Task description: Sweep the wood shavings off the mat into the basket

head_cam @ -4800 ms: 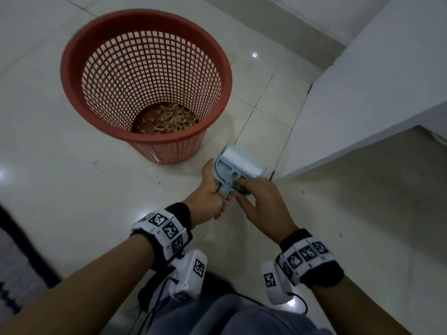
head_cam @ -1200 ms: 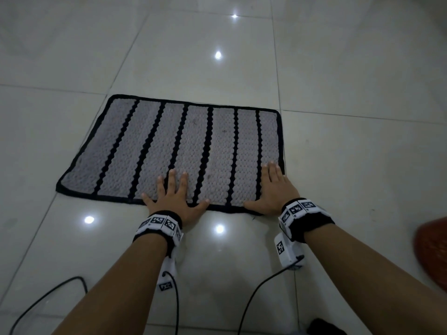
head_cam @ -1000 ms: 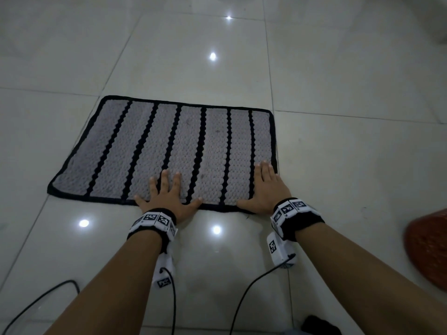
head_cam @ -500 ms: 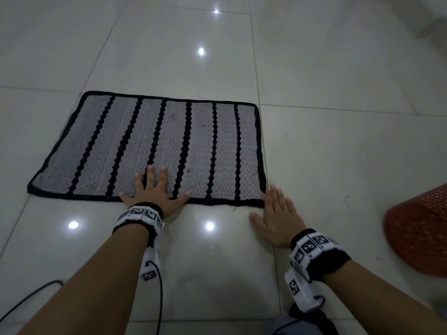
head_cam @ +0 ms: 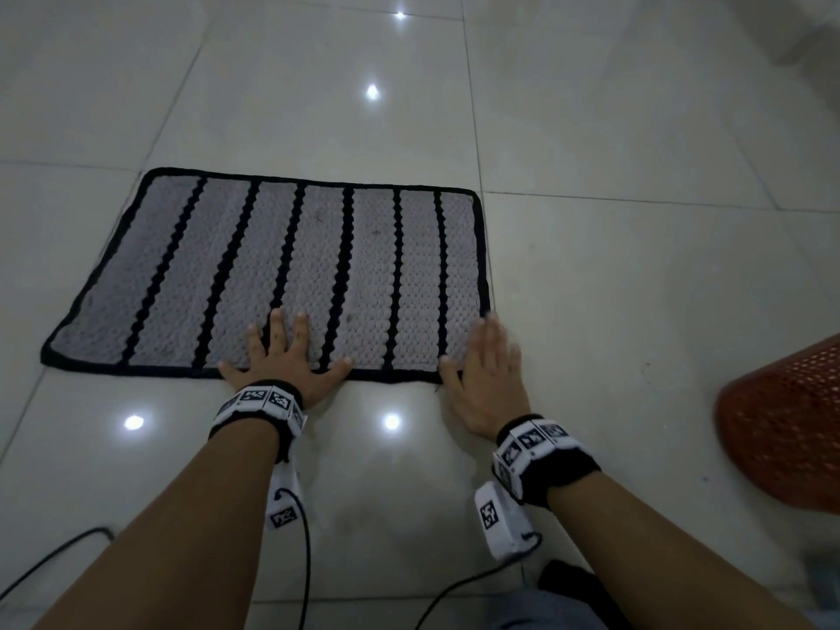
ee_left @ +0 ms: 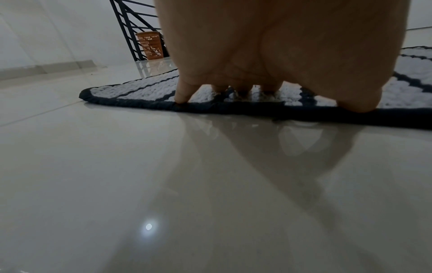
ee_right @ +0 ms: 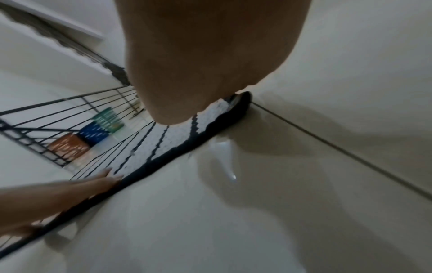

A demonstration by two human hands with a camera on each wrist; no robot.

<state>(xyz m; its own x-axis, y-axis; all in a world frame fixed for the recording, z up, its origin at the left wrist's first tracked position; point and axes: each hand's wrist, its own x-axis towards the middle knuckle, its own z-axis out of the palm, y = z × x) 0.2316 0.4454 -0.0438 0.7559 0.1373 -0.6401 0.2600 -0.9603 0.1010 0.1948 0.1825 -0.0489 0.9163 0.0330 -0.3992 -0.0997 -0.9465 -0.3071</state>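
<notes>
A grey mat [head_cam: 291, 261] with black stripes and a black border lies flat on the tiled floor. Only a few tiny dark specks show on it. My left hand [head_cam: 282, 359] lies flat, fingers spread, on the mat's near edge. The left wrist view shows its fingertips [ee_left: 181, 97] pressing the mat's border [ee_left: 233, 108]. My right hand [head_cam: 484, 375] is flat and slightly blurred, its fingers over the mat's near right corner. The red mesh basket [head_cam: 786, 429] stands at the right edge, apart from both hands. No brush or dustpan is in view.
Two cables [head_cam: 300, 579] trail from the wrist cameras across the glossy floor near me. A black railing [ee_right: 70, 114] stands beyond the mat, with orange, blue and green baskets [ee_right: 70, 146] behind it. A wall corner [head_cam: 809, 34] shows at the far right.
Earlier both hands held a brush and dustpan by the basket; now they are bare at the mat. In the last half second the right hand slid from the floor onto the mat's corner.
</notes>
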